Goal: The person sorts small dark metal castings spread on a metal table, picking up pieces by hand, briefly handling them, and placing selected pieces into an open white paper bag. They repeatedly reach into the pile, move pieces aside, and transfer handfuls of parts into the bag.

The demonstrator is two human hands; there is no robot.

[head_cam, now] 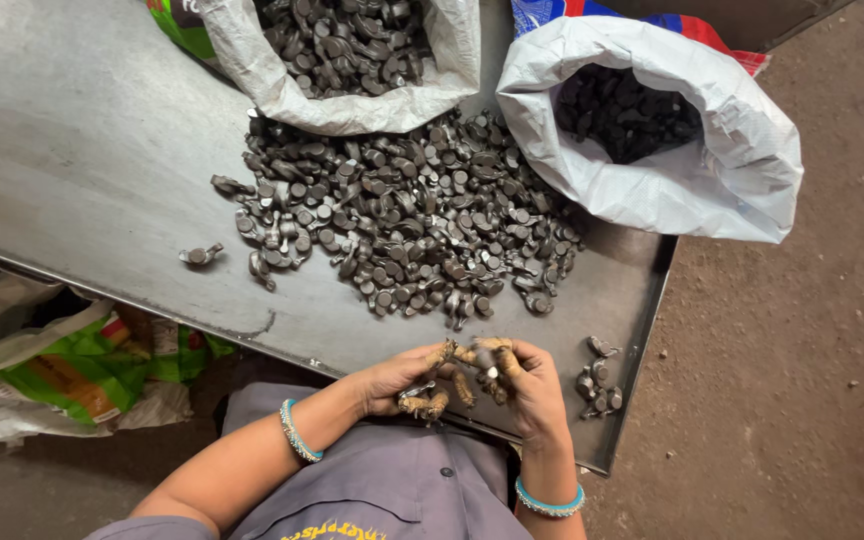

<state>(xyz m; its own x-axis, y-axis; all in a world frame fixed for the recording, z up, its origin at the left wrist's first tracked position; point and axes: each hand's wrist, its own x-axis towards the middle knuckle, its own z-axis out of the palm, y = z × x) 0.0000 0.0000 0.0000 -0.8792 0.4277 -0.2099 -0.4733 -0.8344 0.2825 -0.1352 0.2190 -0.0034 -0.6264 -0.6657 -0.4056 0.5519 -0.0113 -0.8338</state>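
Observation:
My left hand (pixel 402 380) and my right hand (pixel 522 385) meet at the near edge of a grey metal table (pixel 82 150). Both have taped fingertips and are closed around small dark metal parts (pixel 484 372) held between them. A large heap of the same forged metal pieces (pixel 402 215) lies on the table just beyond my hands. To the right of my right hand sits a small cluster of a few pieces (pixel 597 385). One single piece (pixel 199 255) lies apart at the left of the heap.
Two white woven sacks stand at the table's far side: one (pixel 352 60) open and spilling parts onto the heap, one (pixel 652 130) at the right holding darker parts. Crumpled green and white bags (pixel 62 365) lie on the dirt floor at left.

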